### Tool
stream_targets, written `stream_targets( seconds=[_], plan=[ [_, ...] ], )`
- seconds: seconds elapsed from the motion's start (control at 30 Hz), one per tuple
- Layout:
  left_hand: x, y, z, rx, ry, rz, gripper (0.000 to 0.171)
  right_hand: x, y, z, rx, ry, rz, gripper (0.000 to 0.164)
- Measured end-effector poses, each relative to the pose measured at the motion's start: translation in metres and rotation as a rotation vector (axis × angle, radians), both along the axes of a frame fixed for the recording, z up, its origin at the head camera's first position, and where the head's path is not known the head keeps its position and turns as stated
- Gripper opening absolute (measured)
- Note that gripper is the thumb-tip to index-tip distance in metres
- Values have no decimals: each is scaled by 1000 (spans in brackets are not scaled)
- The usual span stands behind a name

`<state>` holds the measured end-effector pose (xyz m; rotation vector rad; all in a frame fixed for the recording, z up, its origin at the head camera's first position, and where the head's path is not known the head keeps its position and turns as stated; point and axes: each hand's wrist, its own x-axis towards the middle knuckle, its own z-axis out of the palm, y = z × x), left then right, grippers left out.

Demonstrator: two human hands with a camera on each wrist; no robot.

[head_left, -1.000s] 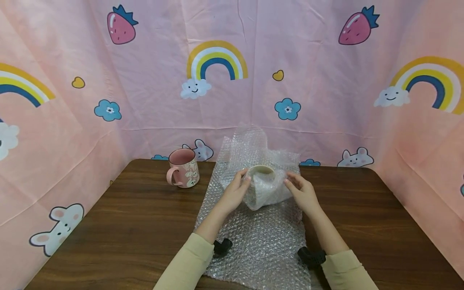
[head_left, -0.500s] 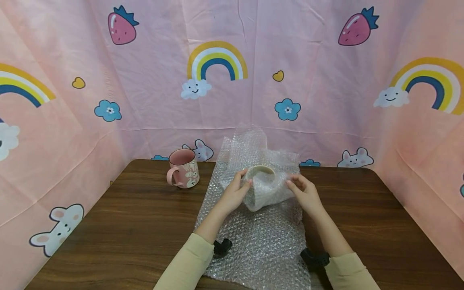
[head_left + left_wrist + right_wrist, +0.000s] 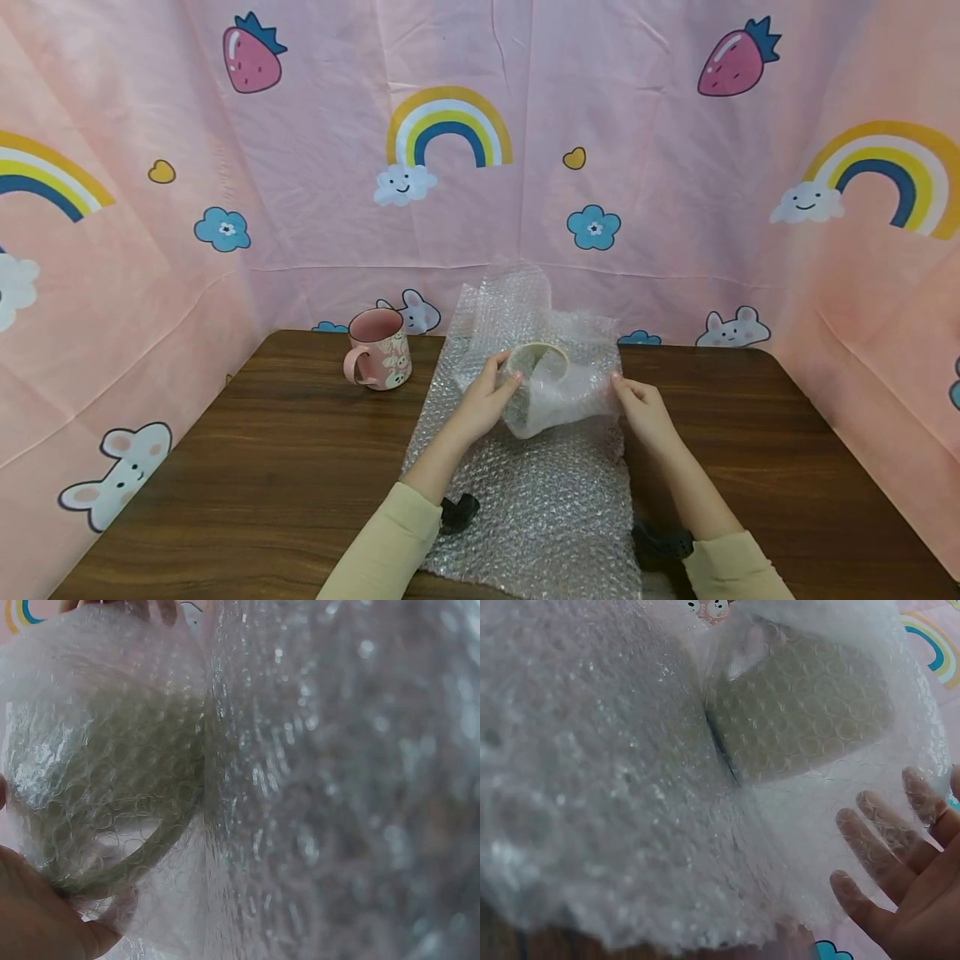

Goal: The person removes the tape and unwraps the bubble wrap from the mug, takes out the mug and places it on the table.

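Observation:
A pale greenish cup (image 3: 561, 358) with a cream round rim stands on a bubble wrap sheet (image 3: 540, 508), partly wrapped in it. My left hand (image 3: 483, 404) holds the cup's left side through the wrap, thumb close to the rim. At the right, my right hand (image 3: 648, 417) pinches the edge of a bubble wrap flap (image 3: 573, 400), drawn out sideways from the cup. Through the film in the left wrist view, the cup's body (image 3: 142, 742) looks green. Fingers (image 3: 877, 855) of the right hand show behind the clear film in the right wrist view.
A pink mug (image 3: 380, 350) with white drawings stands at the back left of the dark wooden table (image 3: 262, 475). Loose bubble wrap (image 3: 513, 292) rises behind the cup against the pink patterned cloth (image 3: 480, 225). Cloth walls also close off both sides.
My right hand has moved right, away from the cup, pulling the flap out and baring more of the cup's mouth. The left hand has stayed at the cup's left side.

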<state>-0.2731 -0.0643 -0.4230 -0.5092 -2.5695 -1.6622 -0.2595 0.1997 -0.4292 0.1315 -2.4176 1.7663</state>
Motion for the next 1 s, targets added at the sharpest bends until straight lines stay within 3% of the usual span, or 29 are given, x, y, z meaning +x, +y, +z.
stream_targets(
  seconds=[0.17,0.3,0.57,1.0],
  plan=[
    [-1,-1,-2,2,5,6,63,3,4,-2,33,-34,35,48],
    [-2,-1,-2,2,10,6,64,5,10,-6,88,-15,87,43],
    [-2,-2,0,2,32,41,63,9,17,-11,98,14,175,32],
    [-4,-4,4,108,96,108,57,13,21,-8,132,-14,259,38]
  ],
)
